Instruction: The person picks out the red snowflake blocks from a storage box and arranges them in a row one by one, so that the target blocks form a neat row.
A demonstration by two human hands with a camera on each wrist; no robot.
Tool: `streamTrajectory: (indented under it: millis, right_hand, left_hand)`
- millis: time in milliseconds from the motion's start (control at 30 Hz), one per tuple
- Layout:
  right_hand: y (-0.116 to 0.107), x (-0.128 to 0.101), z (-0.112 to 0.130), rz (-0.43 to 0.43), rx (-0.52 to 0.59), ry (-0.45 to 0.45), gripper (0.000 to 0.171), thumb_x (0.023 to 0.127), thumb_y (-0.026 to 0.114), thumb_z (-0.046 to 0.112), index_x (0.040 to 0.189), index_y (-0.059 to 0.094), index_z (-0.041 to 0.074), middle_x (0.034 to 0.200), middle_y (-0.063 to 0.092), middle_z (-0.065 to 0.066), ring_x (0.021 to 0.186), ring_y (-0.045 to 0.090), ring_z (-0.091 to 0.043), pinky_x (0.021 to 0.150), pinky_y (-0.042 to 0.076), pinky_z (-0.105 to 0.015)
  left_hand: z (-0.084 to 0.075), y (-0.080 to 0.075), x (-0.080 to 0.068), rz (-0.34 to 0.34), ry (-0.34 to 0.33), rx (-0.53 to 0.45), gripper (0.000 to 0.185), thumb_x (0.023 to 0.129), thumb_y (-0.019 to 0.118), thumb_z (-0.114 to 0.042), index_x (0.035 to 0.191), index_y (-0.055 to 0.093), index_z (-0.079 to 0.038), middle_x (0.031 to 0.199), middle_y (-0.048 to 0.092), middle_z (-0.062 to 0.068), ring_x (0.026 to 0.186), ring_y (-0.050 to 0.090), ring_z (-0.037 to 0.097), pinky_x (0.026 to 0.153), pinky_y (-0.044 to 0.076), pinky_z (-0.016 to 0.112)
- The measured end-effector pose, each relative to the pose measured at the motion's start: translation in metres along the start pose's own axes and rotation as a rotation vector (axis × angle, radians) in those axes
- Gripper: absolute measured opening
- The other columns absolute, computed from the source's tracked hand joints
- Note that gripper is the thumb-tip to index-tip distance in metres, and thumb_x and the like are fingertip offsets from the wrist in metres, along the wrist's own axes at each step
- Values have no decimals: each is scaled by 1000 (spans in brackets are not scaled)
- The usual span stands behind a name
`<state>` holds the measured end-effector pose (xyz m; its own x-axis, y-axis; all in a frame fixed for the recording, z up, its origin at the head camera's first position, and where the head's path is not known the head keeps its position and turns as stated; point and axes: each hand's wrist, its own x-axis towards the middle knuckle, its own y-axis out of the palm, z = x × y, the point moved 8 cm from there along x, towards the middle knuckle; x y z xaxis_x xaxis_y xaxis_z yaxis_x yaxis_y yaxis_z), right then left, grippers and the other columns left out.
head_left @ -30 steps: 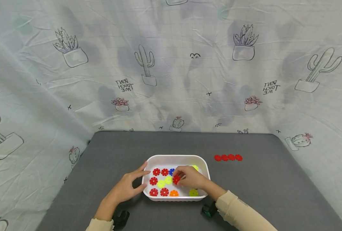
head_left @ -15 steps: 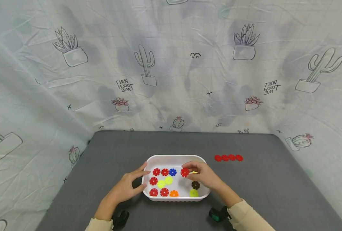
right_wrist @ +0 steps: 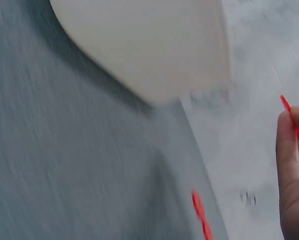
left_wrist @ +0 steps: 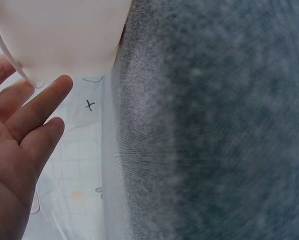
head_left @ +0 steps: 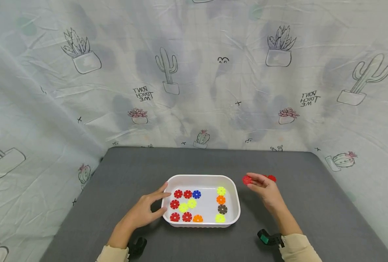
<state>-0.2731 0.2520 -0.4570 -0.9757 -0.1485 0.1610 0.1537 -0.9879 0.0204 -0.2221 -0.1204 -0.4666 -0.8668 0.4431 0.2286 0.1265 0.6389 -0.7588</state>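
Observation:
Between my right thumb and fingers I pinch a red notched plastic disc, seen edge-on in the right wrist view. My right hand is above the table, right of a white tray, and partly covers a row of red discs. My left hand rests with spread fingers against the tray's left rim; in the left wrist view its fingers look fairly straight. Inside the tray lie several loose discs: red ones, yellow ones, a blue disc, orange ones and a dark brown disc.
A grey cloth-covered table bears everything. Behind and beside it hangs a pale curtain printed with cactus drawings. Each wrist carries a dark camera mount, such as the right one.
My right hand has lifted the red disc out of the tray and carried it right, to the row of red discs. My left hand has stayed at the tray's rim.

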Motion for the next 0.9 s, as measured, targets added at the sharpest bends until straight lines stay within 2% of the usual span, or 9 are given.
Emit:
streamTrajectory:
  millis: [100, 167, 233, 433, 633, 733, 800, 900]
  right_hand:
    - [-29, -2, -2, -86, 107, -6, 45, 82, 58, -5, 123, 44, -12, 97, 65, 4, 87, 61, -4, 75, 50, -17]
    - [-48, -3, -5, -142, 127, -4, 46, 82, 57, -4, 125, 43, -11, 97, 64, 5, 88, 60, -3, 76, 50, -17]
    - [-67, -4, -10, -209, 100, 13, 46, 82, 58, -2, 126, 44, -8, 98, 62, 6, 87, 59, -3, 76, 49, -16]
    - [-119, -5, -28, -416, -115, 156, 47, 81, 64, 7, 125, 49, 1, 90, 58, 16, 83, 55, 5, 71, 48, -12]
    - [-148, -3, -39, -491, -398, 248, 49, 83, 63, 14, 127, 47, -1, 84, 53, 24, 75, 49, 12, 63, 45, -10]
    - [-154, -1, -45, -499, -501, 284, 46, 83, 62, 13, 126, 50, 0, 91, 58, 14, 72, 46, 14, 62, 43, -8]
    - [-155, 2, -49, -492, -546, 301, 45, 83, 62, 12, 124, 51, -1, 100, 61, -1, 70, 44, 15, 61, 42, -8]
    - [-155, 5, -52, -481, -584, 305, 43, 83, 61, 11, 124, 52, -1, 113, 57, -19, 69, 43, 15, 59, 41, -8]
  left_hand:
    - [0, 0, 1, 2, 0, -2, 46, 82, 63, -28, 125, 54, -16, 145, 31, -1, 125, 41, 18, 95, 40, 48]
    - [0, 1, 1, 0, -2, 0, 46, 82, 63, -29, 125, 54, -17, 145, 30, -2, 125, 41, 18, 95, 40, 48]
    - [1, 1, 1, -2, -1, 1, 46, 82, 63, -29, 125, 54, -18, 145, 30, -2, 125, 41, 18, 95, 40, 48]
    - [0, 2, 1, -8, 9, 6, 45, 82, 62, -29, 125, 54, -18, 145, 31, 0, 125, 42, 19, 94, 40, 49]
    - [0, 3, 1, 3, 6, 8, 46, 82, 62, -29, 125, 53, -17, 145, 31, 0, 125, 41, 19, 94, 40, 49]
    - [0, 2, 0, 1, 7, 5, 45, 82, 63, -28, 125, 54, -17, 145, 31, 0, 125, 42, 19, 93, 40, 49]
    - [1, 1, 0, -1, 2, 1, 45, 81, 63, -27, 125, 54, -18, 145, 31, -1, 125, 42, 19, 94, 40, 48]
    - [3, 1, 0, -3, -8, -3, 45, 81, 64, -27, 124, 54, -19, 145, 31, -3, 125, 41, 17, 94, 40, 48]
